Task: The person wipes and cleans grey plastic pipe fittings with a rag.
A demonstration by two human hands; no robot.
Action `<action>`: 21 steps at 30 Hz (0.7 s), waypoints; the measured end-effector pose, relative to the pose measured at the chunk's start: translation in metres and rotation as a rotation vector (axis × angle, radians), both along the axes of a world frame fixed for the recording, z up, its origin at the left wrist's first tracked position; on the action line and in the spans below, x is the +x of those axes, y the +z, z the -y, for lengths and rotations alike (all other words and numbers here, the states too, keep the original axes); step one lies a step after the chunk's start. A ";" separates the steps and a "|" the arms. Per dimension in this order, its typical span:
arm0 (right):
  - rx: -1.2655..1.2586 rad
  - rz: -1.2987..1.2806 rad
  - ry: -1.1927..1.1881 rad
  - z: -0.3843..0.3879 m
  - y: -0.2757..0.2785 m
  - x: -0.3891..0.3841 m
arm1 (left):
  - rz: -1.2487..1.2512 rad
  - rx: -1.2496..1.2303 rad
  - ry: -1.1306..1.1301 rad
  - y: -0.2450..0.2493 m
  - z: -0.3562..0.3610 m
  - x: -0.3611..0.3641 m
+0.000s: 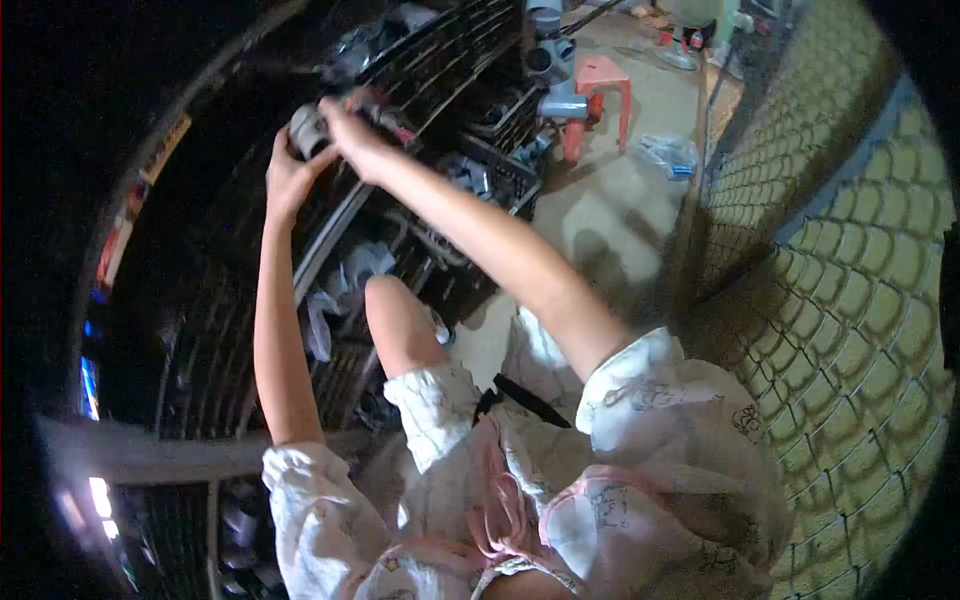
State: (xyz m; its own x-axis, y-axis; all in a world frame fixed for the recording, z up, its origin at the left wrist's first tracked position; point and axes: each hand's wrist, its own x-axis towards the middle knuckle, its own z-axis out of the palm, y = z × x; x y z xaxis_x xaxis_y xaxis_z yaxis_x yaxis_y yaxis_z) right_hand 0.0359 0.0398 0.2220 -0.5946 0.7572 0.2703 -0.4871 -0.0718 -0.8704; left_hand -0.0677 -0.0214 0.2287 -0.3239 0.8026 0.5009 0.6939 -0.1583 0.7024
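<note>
A grey pipe fitting (pixel 309 131), round with a dark open end, is held up in front of the dark rack at the upper left. My left hand (pixel 290 178) grips it from the near side, fingers and thumb curled about it. On its right side my right hand (pixel 352 142) presses in, fingers against the fitting and partly smeared by motion. Just beyond the right hand is a blurred reddish object (pixel 385 113) over the rack. Both arms are stretched out forward.
Dark slatted shelves (pixel 440 70) run along the left, with a black crate (pixel 500 170) of grey fittings and plastic bags (pixel 350 275). A red stool (pixel 602 85) stands ahead beside grey pipe pieces (pixel 565 107). A clear bag (pixel 668 157) lies on the floor. Wire mesh (pixel 840 290) lines the right.
</note>
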 end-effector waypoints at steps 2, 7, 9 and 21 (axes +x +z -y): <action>-0.113 -0.036 -0.114 -0.023 -0.008 -0.021 | -0.095 0.000 0.025 -0.002 0.008 0.014; -0.212 -0.132 -0.035 -0.022 0.001 -0.009 | -0.172 0.053 0.133 0.007 0.012 0.030; -0.048 -0.098 0.002 -0.011 -0.005 -0.003 | -0.080 0.072 0.087 0.001 0.011 0.021; 0.147 -0.049 0.028 0.016 -0.002 0.028 | -0.476 0.022 0.211 -0.006 0.022 0.030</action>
